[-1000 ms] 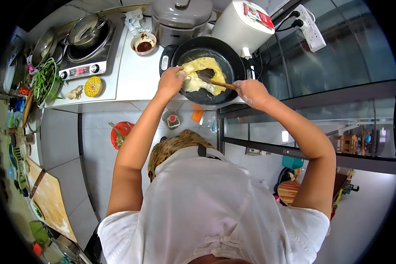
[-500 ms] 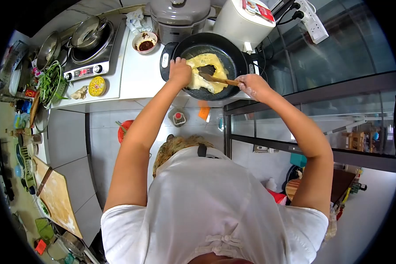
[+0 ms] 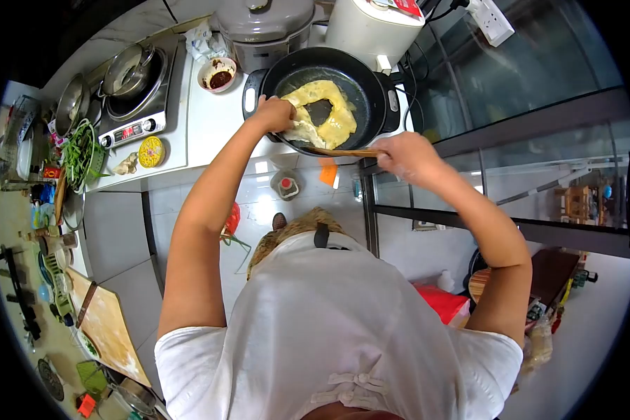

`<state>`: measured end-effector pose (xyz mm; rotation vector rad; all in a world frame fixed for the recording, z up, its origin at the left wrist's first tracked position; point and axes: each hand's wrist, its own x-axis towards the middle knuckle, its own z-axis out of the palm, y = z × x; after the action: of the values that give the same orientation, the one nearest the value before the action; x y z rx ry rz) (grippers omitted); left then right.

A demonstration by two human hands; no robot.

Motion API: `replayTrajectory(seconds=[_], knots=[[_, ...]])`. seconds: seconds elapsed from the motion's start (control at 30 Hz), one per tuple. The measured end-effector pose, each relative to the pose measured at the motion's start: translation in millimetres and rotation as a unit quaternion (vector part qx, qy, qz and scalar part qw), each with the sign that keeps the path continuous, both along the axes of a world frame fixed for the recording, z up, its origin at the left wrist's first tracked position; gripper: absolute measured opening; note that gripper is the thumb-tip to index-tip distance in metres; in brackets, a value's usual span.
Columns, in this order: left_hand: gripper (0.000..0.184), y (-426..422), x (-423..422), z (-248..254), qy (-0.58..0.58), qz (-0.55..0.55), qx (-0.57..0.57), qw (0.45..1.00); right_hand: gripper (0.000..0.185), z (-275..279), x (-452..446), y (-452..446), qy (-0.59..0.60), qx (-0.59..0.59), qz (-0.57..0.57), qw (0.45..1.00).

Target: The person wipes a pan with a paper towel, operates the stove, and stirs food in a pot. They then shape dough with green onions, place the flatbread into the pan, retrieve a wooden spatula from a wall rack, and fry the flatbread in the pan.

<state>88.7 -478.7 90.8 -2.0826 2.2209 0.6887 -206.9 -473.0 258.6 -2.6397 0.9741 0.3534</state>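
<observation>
A yellowish ring of dough [image 3: 337, 119] with a dark hole in its middle lies in a deep black electric pan [image 3: 360, 77]. Over the pan's left rim, my left hand [image 3: 276, 114] has its curled fingers closed on the dough's paler left edge; the fingertips are partly hidden. My right hand [image 3: 407, 155], slightly blurred, is wrapped around the handle of a wooden spatula [image 3: 353, 152]. The spatula lies across the near side of the pan, its tip at the lower edge of the dough, mostly out of sight.
A bowl of dark sauce [image 3: 218, 75] stands left of the pan, with a grey cooker [image 3: 266, 31] and a white appliance [image 3: 371, 31] behind. Farther left are an induction cooker [image 3: 134, 126] with a pot [image 3: 126, 73], a yellow container [image 3: 151, 152] and a basket of greens [image 3: 82, 154].
The spatula has moved from the dough's centre toward me, to the near rim of the pan, with my right hand lower. My left hand stays at the dough's left edge. The camera view has shifted.
</observation>
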Motion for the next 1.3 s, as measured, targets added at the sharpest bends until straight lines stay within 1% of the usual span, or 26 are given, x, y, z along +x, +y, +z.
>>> replayTrajectory(seconds=[0.03, 0.13, 0.23, 0.27, 0.33, 0.37, 0.43, 0.5, 0.57, 0.63, 0.67, 0.77, 0.8, 0.87, 0.93, 0.97, 1.03, 1.07, 1.17, 1.27, 1.3], knots=[[0.015, -0.7, 0.5, 0.7, 0.006, 0.004, 0.005, 1.000, 0.019, -10.7, 4.9, 5.8, 0.034, -0.026, 0.016, 0.999], [0.016, 3.1, -1.1, 3.6, 0.013, 0.003, -0.019, 1.000, 0.018, -47.9, 14.0, 27.2, -0.051, -0.128, 0.089, 0.986], [0.016, 5.7, -4.6, 9.8, -0.022, -0.019, -0.075, 0.997, 0.019, -57.6, 29.7, 44.9, -0.034, -0.172, 0.074, 0.982], [0.016, 4.8, -6.2, 11.7, -0.043, -0.029, -0.090, 0.995, 0.021, -71.1, 32.9, 45.5, -0.023, -0.207, 0.059, 0.976], [0.016, -0.4, -7.7, 11.4, -0.085, -0.049, -0.120, 0.988, 0.020, -80.1, 37.8, 42.3, -0.046, -0.227, 0.048, 0.972], [0.016, -2.4, -7.4, 10.5, -0.083, -0.057, -0.130, 0.986, 0.020, -81.8, 38.5, 41.1, -0.057, -0.237, 0.043, 0.969], [0.016, -6.1, -5.4, 4.9, -0.079, -0.073, -0.149, 0.983, 0.021, -76.3, 35.3, 39.5, -0.037, -0.227, 0.050, 0.972], [0.016, -5.0, -2.7, 0.4, -0.082, -0.114, -0.102, 0.985, 0.021, -58.8, 26.5, 35.6, -0.016, -0.209, 0.068, 0.975], [0.016, -1.7, -5.8, 4.6, -0.091, -0.153, -0.043, 0.983, 0.021, -24.2, 10.9, 31.5, 0.009, -0.180, 0.093, 0.979], [0.017, 3.0, -7.8, 20.4, -0.108, -0.181, 0.024, 0.977, 0.018, 0.0, 1.2, 27.5, 0.034, -0.155, 0.027, 0.987], [0.018, 2.0, -6.4, 18.1, -0.105, -0.174, 0.022, 0.979, 0.016, 4.9, -0.7, 25.8, 0.045, -0.142, -0.005, 0.989], [0.019, -3.1, -4.9, 32.2, -0.034, -0.136, 0.074, 0.987, 0.011, 2.8, 0.3, 21.3, -0.013, -0.203, -0.062, 0.977], [0.021, -7.1, -6.8, 36.5, -0.064, -0.138, 0.078, 0.985, 0.010, -10.3, 1.8, 18.0, -0.055, -0.222, -0.058, 0.972], [0.020, -8.7, -4.2, 31.5, -0.085, -0.128, 0.010, 0.988, 0.009, -41.0, 2.3, 4.9, -0.068, -0.206, -0.025, 0.976], [0.021, -8.9, -2.8, 39.1, -0.096, -0.123, -0.044, 0.987, 0.008, -53.0, 3.9, 2.4, -0.096, -0.184, 0.016, 0.978], [0.021, -8.9, -0.9, 42.2, -0.091, -0.121, -0.063, 0.986, 0.008, -55.1, -0.3, 3.7, -0.082, -0.182, 0.028, 0.980], [0.021, -3.2, 2.3, 45.6, -0.078, -0.113, -0.096, 0.986, 0.009, -32.5, -1.7, 17.3, -0.050, -0.172, 0.057, 0.982], [0.022, -2.4, 3.2, 49.2, -0.074, -0.108, -0.078, 0.988, 0.009, -23.0, -1.4, 21.5, -0.037, -0.164, 0.065, 0.984], [0.022, 0.5, 4.3, 49.7, -0.047, -0.092, -0.074, 0.992, 0.007, -10.1, -3.8, 22.4, -0.001, -0.162, 0.064, 0.985], [0.022, 4.1, 5.3, 44.4, -0.046, -0.088, -0.094, 0.991, 0.010, -18.8, -7.4, 13.7, -0.035, -0.194, 0.050, 0.979], [0.022, 6.3, 6.2, 44.4, -0.045, -0.085, -0.105, 0.990, 0.009, -22.7, -4.6, 15.4, -0.012, -0.193, 0.045, 0.980]])
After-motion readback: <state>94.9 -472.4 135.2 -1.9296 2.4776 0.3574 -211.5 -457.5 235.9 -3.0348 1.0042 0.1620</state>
